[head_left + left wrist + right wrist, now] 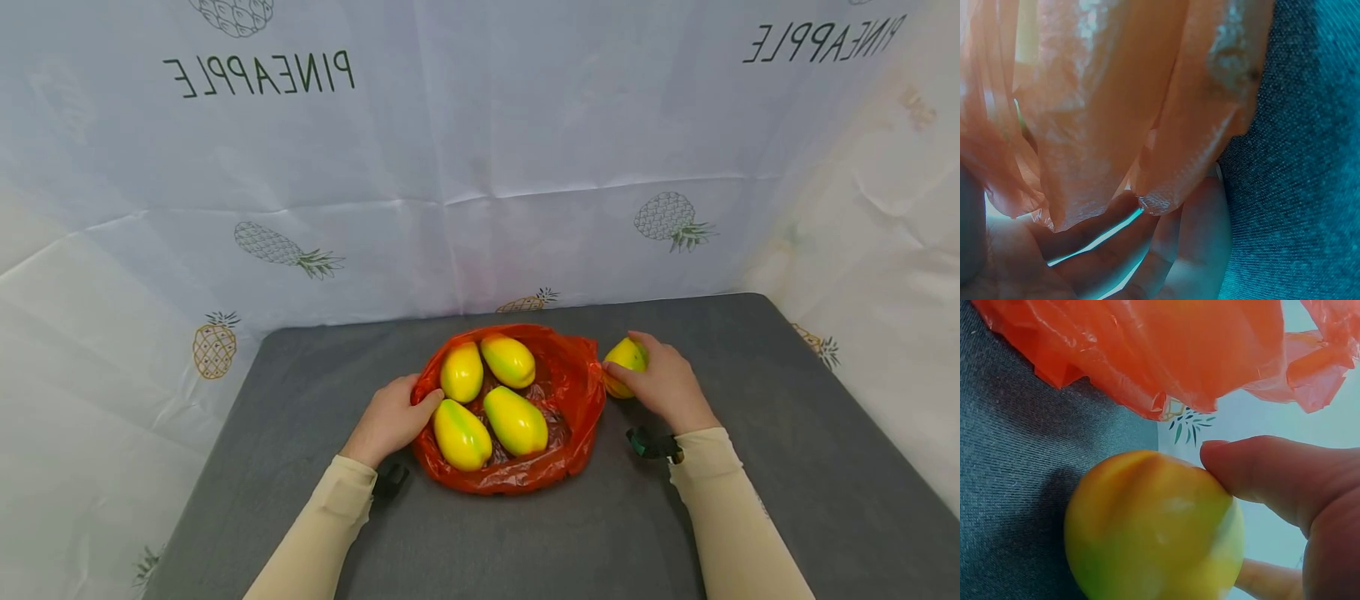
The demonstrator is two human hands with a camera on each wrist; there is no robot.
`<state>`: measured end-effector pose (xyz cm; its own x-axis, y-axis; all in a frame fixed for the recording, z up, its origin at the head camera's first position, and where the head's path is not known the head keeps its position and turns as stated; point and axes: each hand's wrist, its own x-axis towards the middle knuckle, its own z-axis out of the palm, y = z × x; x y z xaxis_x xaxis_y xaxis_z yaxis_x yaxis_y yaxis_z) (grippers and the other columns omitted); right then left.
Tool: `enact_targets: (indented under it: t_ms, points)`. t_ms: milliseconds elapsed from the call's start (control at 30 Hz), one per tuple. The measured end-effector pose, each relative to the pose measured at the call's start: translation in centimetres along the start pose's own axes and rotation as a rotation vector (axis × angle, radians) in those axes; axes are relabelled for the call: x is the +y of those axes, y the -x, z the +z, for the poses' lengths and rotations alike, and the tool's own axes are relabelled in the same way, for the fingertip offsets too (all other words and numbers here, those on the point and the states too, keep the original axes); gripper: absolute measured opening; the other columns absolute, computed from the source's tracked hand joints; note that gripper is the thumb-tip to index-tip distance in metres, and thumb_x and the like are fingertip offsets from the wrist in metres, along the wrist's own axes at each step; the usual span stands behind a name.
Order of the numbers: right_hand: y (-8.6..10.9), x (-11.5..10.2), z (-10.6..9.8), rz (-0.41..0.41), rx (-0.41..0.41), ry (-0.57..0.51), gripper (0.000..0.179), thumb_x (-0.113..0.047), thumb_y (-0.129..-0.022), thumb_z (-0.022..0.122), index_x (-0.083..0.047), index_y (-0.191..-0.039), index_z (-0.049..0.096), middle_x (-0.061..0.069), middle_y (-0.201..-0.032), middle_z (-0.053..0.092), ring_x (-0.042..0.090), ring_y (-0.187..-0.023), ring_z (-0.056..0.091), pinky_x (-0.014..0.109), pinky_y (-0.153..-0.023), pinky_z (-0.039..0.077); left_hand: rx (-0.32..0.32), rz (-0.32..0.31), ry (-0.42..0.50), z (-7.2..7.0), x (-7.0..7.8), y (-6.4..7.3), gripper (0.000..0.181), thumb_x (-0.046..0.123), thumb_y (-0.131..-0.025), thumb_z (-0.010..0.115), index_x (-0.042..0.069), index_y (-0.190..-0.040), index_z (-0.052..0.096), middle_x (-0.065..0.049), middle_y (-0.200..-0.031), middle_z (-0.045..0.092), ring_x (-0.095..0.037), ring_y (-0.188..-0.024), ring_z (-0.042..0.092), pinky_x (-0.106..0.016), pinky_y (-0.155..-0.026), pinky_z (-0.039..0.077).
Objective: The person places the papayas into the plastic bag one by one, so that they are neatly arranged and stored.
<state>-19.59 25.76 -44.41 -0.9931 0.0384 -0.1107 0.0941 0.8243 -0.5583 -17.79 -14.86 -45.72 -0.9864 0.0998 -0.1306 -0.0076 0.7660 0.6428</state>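
A red plastic bag (585, 392) lies wide open on the grey table, its rim rolled outward. Inside it rest several glossy yellow-green papayas (516, 421). At the bag's left side my left hand (390, 419) pinches the rim, thumb over the edge and fingers outside. The left wrist view shows those fingers (1147, 250) behind thin bag folds (1110, 125). Just right of the bag, my right hand (667, 379) holds another papaya (626, 367) between thumb and fingers. Close up, this papaya (1154, 531) sits low by the table; whether it touches is unclear.
The dark grey tabletop (480, 550) runs back to a pale cloth backdrop (525, 125) printed with pineapples. More cloth hangs at the left and right sides. A black strap device (652, 444) sits at the right wrist, another (392, 481) at the left.
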Motion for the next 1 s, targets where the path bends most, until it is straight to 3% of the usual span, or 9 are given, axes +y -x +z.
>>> enact_targets:
  t_ms: [467,1000]
  points:
    - [0.4,0.0,-1.1,-0.030,0.019,0.013,0.088,-0.054,-0.101,0.067,-0.001,-0.165,0.038,0.036,-0.153,0.051,0.053,-0.126,0.054,0.066,-0.101,0.054,-0.003,-0.004,-0.003,0.0,0.0,-0.1,0.048,0.044,-0.106,0.064,0.008,-0.137,0.068,-0.009,-0.117,0.071,-0.022,-0.093,0.067,-0.040,-0.085,0.062]
    - [2.4,-2.1,-3.6,-0.063,0.059,0.012,0.089,-0.058,-0.101,0.067,-0.007,-0.168,0.037,0.035,-0.159,0.046,0.052,-0.130,0.051,0.066,-0.099,0.055,0.005,0.014,-0.009,-0.1,0.1,0.2,0.048,0.043,-0.107,0.064,0.007,-0.138,0.068,-0.011,-0.120,0.073,-0.024,-0.096,0.068,-0.045,-0.090,0.062]
